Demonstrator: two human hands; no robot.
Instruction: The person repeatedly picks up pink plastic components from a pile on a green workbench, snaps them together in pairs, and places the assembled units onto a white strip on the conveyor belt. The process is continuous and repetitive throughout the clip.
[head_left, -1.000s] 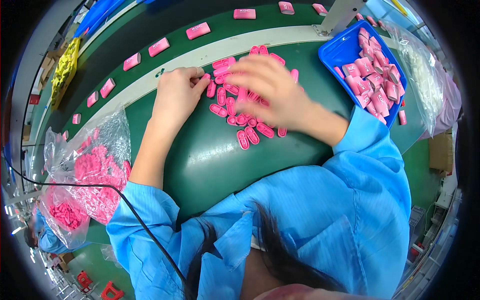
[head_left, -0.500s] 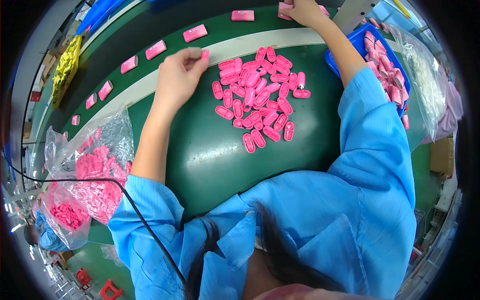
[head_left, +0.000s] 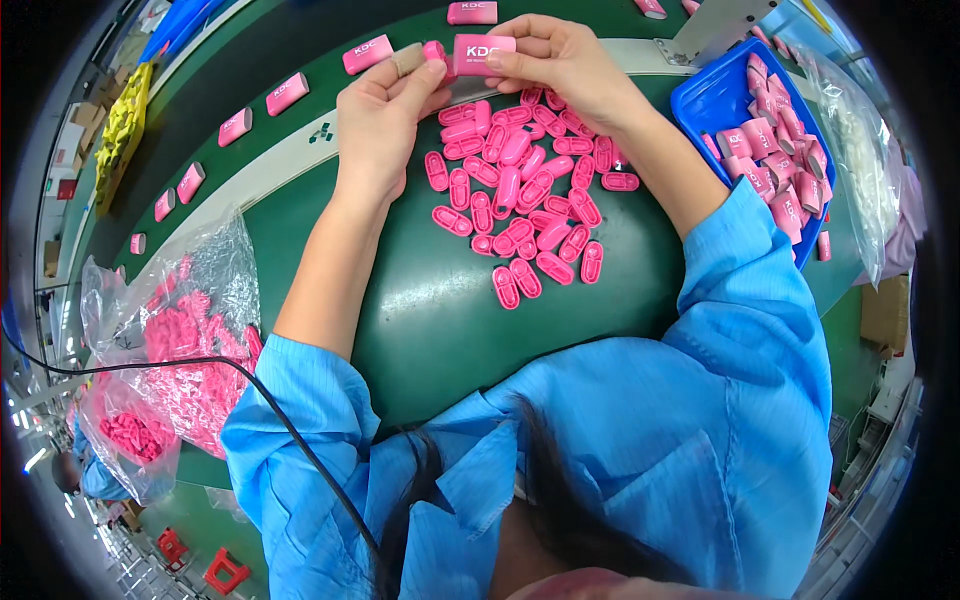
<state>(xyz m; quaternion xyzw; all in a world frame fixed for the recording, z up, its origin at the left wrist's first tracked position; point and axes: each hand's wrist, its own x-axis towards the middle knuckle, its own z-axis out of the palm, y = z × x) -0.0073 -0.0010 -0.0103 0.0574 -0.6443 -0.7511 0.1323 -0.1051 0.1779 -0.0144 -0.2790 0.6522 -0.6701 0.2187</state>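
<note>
At the far edge of the green table my two hands meet. My left hand (head_left: 388, 120) pinches a small pink oval end cap (head_left: 434, 55) between thumb and fingers. My right hand (head_left: 570, 72) grips a pink flat shell with white print (head_left: 480, 54). Cap and shell are side by side at their ends; whether the cap sits in the shell I cannot tell. Just below the hands lies a loose spread of pink oval caps (head_left: 507, 186), most with their hollow side up.
Printed pink shells (head_left: 287, 94) stand spaced along a green belt (head_left: 250, 155) beyond a pale rail. A blue tray (head_left: 692, 108) of pink shells is at the right, under a metal post (head_left: 715, 32). Clear bags of pink parts (head_left: 190, 340) lie left, near a black cable (head_left: 250, 385).
My right hand has come back from the far right of the belt with a pink shell. My left hand has risen slightly with its cap. The belt's shells have shifted left.
</note>
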